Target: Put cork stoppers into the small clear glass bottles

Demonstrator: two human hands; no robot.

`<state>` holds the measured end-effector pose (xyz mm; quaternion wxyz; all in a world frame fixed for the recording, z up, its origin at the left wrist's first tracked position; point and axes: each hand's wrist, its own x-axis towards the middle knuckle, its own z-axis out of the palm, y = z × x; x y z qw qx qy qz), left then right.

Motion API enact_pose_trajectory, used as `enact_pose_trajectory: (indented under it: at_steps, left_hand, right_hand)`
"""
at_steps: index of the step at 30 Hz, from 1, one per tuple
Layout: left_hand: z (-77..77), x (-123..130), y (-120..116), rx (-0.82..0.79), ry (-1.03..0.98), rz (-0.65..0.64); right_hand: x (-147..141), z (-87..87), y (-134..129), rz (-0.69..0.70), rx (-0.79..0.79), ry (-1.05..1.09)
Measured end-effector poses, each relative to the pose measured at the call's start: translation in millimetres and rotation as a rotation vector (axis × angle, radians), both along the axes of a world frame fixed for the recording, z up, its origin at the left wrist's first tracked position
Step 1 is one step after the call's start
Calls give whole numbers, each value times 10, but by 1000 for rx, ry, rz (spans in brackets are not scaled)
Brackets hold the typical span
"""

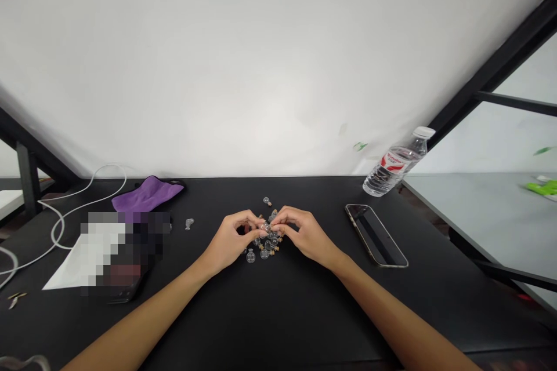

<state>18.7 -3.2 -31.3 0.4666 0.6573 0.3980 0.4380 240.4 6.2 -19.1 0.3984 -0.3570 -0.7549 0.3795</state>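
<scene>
Over a small pile of tiny clear glass bottles (265, 254) with cork stoppers, both my hands meet at one small glass bottle (266, 227). My left hand (228, 242) is closed, thumb and forefinger pinching the bottle's round body. From the other side my right hand (310, 239) pinches the neck end, where a bit of cork seems to show; its fingertips partly hide it. One bottle without a visible cork (250, 255) lies at the near edge of the pile. A corked bottle (267, 201) lies apart, just beyond my hands.
Right of my hands a phone (376, 236) lies on the black table (261, 319), with a water bottle (395, 162) behind it. To the left are a small clear piece (188, 224), a purple cloth (148, 194), white paper (72, 264) and a white cable (58, 226). A white wall (243, 69) stands behind.
</scene>
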Motion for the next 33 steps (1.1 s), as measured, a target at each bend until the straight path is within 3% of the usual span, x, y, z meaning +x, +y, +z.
enact_pose_trajectory:
  at_steps: [9,13,17,24,33]
  left_hand:
    - [25,5,-41,91,101,36]
    - [36,2,-33,94,110,48]
    - [108,-62,12,48,122,-16]
    - [223,-252,113,96,340,-169]
    - [116,-377,216,94,467,-132]
  right_hand:
    - [-63,-11,-26,0,-102,80]
    - [-37,-11,-8,1,-66,33]
    - [40,51,18,-16,-23,-27]
    - [229,136,99,-197,35,-70]
    - [501,231,205,-241,60,-177]
